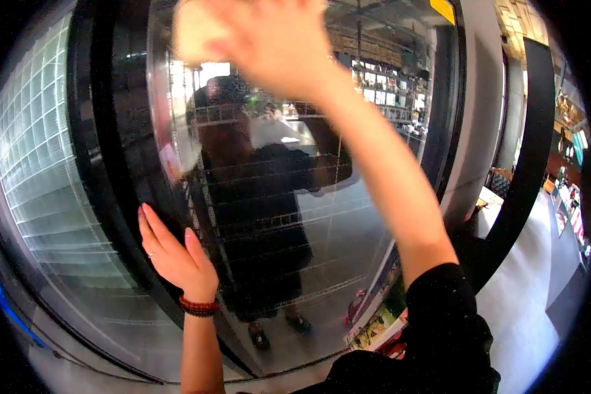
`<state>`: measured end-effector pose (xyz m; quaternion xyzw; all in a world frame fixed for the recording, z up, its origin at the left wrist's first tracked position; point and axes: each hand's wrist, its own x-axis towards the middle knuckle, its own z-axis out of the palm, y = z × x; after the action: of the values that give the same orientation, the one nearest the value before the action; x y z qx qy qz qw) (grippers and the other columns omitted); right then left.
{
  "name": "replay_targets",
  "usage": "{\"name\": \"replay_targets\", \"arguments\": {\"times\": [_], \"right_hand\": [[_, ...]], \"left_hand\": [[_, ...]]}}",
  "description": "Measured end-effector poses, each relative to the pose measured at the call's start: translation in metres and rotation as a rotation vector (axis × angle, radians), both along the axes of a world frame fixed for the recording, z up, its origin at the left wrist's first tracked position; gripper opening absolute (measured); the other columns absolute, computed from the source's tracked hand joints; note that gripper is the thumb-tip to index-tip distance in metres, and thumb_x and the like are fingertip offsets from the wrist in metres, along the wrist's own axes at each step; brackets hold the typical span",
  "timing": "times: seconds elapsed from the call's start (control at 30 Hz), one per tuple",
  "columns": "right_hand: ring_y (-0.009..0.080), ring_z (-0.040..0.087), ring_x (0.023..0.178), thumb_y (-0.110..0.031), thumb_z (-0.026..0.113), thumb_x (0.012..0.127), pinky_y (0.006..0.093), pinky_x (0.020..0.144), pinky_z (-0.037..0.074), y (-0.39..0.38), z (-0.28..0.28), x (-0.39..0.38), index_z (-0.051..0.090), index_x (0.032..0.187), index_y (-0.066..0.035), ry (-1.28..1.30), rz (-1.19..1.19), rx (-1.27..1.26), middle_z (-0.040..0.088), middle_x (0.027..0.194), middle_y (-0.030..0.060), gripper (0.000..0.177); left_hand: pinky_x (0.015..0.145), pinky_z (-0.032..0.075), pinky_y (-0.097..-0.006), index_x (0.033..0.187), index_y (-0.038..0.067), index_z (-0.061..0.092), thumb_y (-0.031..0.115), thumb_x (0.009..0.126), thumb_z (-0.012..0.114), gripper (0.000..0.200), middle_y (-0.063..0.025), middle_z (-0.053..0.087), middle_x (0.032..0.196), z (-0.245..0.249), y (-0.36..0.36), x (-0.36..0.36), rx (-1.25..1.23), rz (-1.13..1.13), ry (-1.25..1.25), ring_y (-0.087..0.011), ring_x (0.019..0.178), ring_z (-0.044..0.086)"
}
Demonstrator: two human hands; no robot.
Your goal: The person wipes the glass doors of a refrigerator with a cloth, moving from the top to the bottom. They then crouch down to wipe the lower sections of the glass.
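My right hand (282, 46) is raised at the top of the view, blurred by motion, and presses a pale yellow cloth (194, 33) to the upper glass. The tall glass door (348, 230) has a dark frame (448, 131) and mirrors a dark-clothed figure and the room. Lower on the left, my left hand (177, 259) lies flat against the dark edge of the door, fingers stretched upward, thumb apart. It wears a ring and a dark red beaded bracelet (199, 306). Wire shelf lines show through the glass.
Ribbed, grid-patterned glass (36, 144) stands at the left. A yellow sticker (443, 10) is at the door's top right corner. Beyond a dark post (528, 144) at the right are a pale floor (522, 289) and shelves of goods (571, 144). Colourful printed packaging (377, 328) sits low beside my sleeve.
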<state>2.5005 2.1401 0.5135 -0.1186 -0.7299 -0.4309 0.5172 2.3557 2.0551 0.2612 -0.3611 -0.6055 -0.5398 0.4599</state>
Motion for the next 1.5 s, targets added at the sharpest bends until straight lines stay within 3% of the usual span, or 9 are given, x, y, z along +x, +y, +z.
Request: {"name": "replay_targets", "arguments": {"times": [0.07, 0.37, 0.47, 0.63, 0.9, 1.17, 1.33, 1.43, 1.5], "right_hand": [[0.0529, 0.024, 0.131, -0.04, 0.057, 0.081, 0.0692, 0.1, 0.017, -0.003, -0.037, -0.023, 0.063, 0.118, -0.02, -0.056, 0.219, 0.034, 0.048, 0.132, 0.0202, 0.042], [0.0422, 0.036, 0.126, -0.047, 0.061, 0.081, 0.0641, 0.108, 0.009, 0.016, -0.109, 0.017, 0.045, 0.138, -0.03, 0.014, 0.085, -0.061, 0.049, 0.13, 0.0159, 0.062], [0.0436, 0.037, 0.124, -0.052, 0.05, 0.085, 0.0666, 0.106, 0.01, 0.057, -0.1, 0.06, 0.055, 0.13, -0.021, 0.222, 0.017, 0.019, 0.058, 0.117, 0.0181, 0.055], [0.0433, 0.034, 0.129, -0.044, 0.041, 0.095, 0.0642, 0.107, 0.013, 0.117, -0.117, 0.157, 0.039, 0.142, -0.016, 0.407, -0.087, -0.066, 0.041, 0.138, 0.0223, 0.056], [0.036, 0.033, 0.132, -0.038, 0.032, 0.1, 0.0469, 0.109, 0.02, 0.176, -0.18, 0.251, 0.035, 0.143, -0.005, 0.684, -0.199, -0.186, 0.038, 0.143, 0.021, 0.055], [0.0401, 0.033, 0.132, -0.036, 0.033, 0.099, 0.0454, 0.109, 0.022, 0.119, -0.2, 0.178, 0.036, 0.142, -0.004, 0.724, -0.139, -0.352, 0.038, 0.142, 0.0229, 0.054], [0.0391, 0.039, 0.124, -0.04, 0.044, 0.092, 0.0553, 0.1, 0.023, 0.057, -0.209, 0.088, 0.037, 0.143, -0.013, 0.502, -0.173, -0.35, 0.047, 0.134, 0.0185, 0.058], [0.0391, 0.051, 0.106, -0.048, 0.055, 0.084, 0.0693, 0.098, 0.018, 0.018, -0.216, 0.034, 0.051, 0.133, -0.024, 0.325, -0.09, -0.393, 0.064, 0.105, 0.0111, 0.055], [0.0393, 0.041, 0.12, -0.047, 0.057, 0.083, 0.0722, 0.098, 0.015, 0.004, -0.24, -0.006, 0.056, 0.126, -0.031, 0.242, 0.052, -0.381, 0.052, 0.126, 0.0111, 0.046]], "left_hand": [[0.104, 0.031, -0.0441, 0.145, 0.001, 0.029, 0.031, 0.097, 0.038, 0.057, -0.0229, 0.036, 0.143, 0.0, -0.001, 0.004, 0.007, -0.028, -0.009, -0.0409, 0.127, 0.038], [0.107, 0.027, -0.0418, 0.145, 0.001, 0.03, 0.027, 0.1, 0.031, 0.051, -0.0226, 0.038, 0.142, 0.0, -0.009, -0.008, 0.037, -0.067, 0.07, -0.0371, 0.129, 0.037], [0.107, 0.027, -0.0415, 0.145, 0.002, 0.029, 0.026, 0.1, 0.033, 0.051, -0.0226, 0.038, 0.142, 0.001, -0.008, -0.009, 0.042, -0.042, 0.075, -0.037, 0.129, 0.037], [0.106, 0.03, -0.0415, 0.145, 0.003, 0.029, 0.025, 0.1, 0.037, 0.051, -0.0227, 0.038, 0.142, 0.0, -0.002, -0.005, 0.034, 0.03, 0.055, -0.0383, 0.128, 0.038], [0.103, 0.033, -0.0417, 0.145, 0.003, 0.03, 0.024, 0.099, 0.041, 0.051, -0.0235, 0.04, 0.14, 0.003, 0.001, -0.004, 0.041, 0.094, 0.071, -0.0397, 0.125, 0.041], [0.097, 0.038, -0.0424, 0.144, 0.003, 0.032, 0.024, 0.098, 0.044, 0.052, -0.0239, 0.042, 0.137, 0.005, 0.001, -0.002, 0.069, 0.097, 0.093, -0.0405, 0.12, 0.045], [0.102, 0.034, -0.0422, 0.144, 0.001, 0.032, 0.032, 0.1, 0.036, 0.053, -0.0246, 0.04, 0.139, 0.007, -0.001, -0.002, 0.055, 0.04, 0.067, -0.0403, 0.124, 0.041], [0.105, 0.029, -0.0417, 0.143, -0.001, 0.032, 0.039, 0.101, 0.028, 0.058, -0.0239, 0.038, 0.141, 0.004, -0.004, -0.006, 0.118, -0.175, 0.096, -0.0387, 0.127, 0.039], [0.11, 0.024, -0.0413, 0.144, -0.002, 0.029, 0.046, 0.101, 0.02, 0.066, -0.0204, 0.034, 0.146, -0.001, -0.005, -0.016, 0.158, -0.316, 0.083, -0.0337, 0.134, 0.034]]}}
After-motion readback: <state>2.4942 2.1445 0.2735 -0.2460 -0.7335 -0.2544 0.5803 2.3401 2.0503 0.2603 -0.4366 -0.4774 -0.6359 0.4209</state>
